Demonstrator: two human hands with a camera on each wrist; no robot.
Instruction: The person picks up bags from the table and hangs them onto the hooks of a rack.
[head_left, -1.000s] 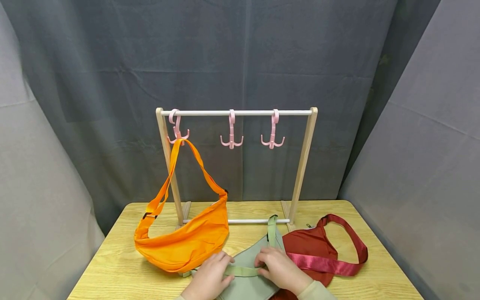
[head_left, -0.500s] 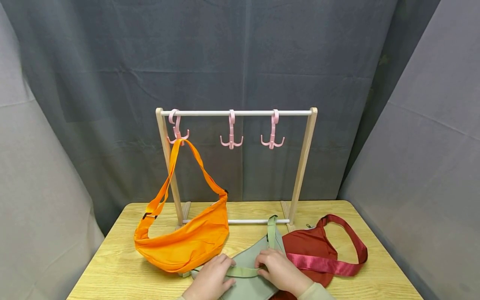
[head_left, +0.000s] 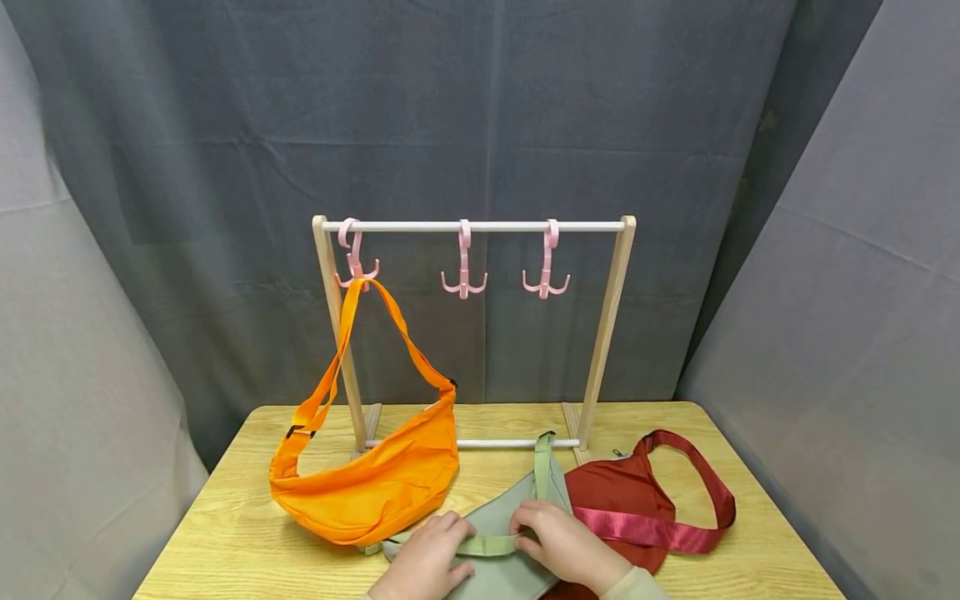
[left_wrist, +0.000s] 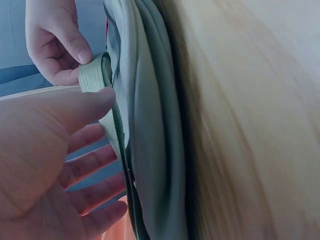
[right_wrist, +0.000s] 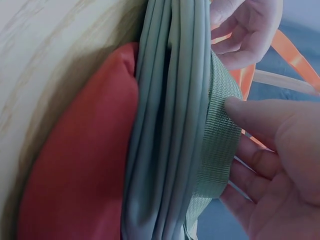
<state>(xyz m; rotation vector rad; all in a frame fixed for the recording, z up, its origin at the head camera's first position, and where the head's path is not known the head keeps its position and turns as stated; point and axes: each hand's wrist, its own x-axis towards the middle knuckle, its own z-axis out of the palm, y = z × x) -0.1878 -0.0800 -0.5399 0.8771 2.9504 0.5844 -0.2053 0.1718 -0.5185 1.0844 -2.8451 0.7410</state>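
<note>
Your right grip [head_left: 558,543] pinches the flat, ribbed green strap [head_left: 485,546] while your left grip [head_left: 427,554], fingers loosely spread, touches it over the smooth, folded grey-green bag [head_left: 506,517] on the grained tabletop [head_left: 195,542].

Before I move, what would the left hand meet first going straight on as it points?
The green strap right at the left hand, then probably the gray-green bag beneath; exact depth is unclear.

Before me: one rack [head_left: 608,329], wood and white. Three pink hooks [head_left: 463,262] along its top bar [head_left: 408,227]. One orange bag [head_left: 375,492], strap [head_left: 348,315] on the hook to my left. One red bag [head_left: 622,492], lying right, on the table [head_left: 225,517]. Behind, a grey curtain [head_left: 420,100].
</note>
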